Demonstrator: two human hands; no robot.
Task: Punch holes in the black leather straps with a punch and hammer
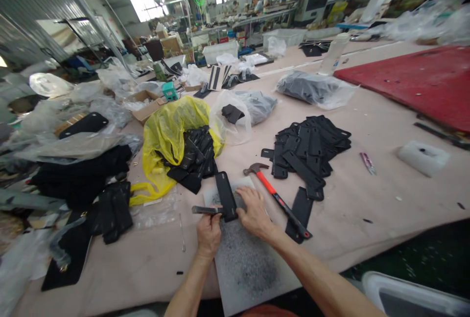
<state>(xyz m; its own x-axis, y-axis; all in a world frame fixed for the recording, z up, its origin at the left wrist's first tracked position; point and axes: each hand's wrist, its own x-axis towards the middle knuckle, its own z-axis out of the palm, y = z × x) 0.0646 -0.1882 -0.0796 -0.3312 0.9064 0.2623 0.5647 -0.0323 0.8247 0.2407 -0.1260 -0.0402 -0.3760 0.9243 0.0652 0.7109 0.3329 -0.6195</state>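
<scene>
My left hand is closed around a dark metal bar, which looks like a punch. Its inner end reaches the lower left edge of a black strip-shaped piece with a slot near its end. That piece lies on a speckled pale board. To its right, my right hand rests on the board with fingers apart, the thumb touching the strip's edge. Beside this hand lies a claw hammer with a red and black handle, its end over another black piece.
A heap of black pieces lies at the right; more spill from a yellow bag. Farther out are pink-handled pliers, a white roll, clear bags and a red sheet. Black pieces crowd the left.
</scene>
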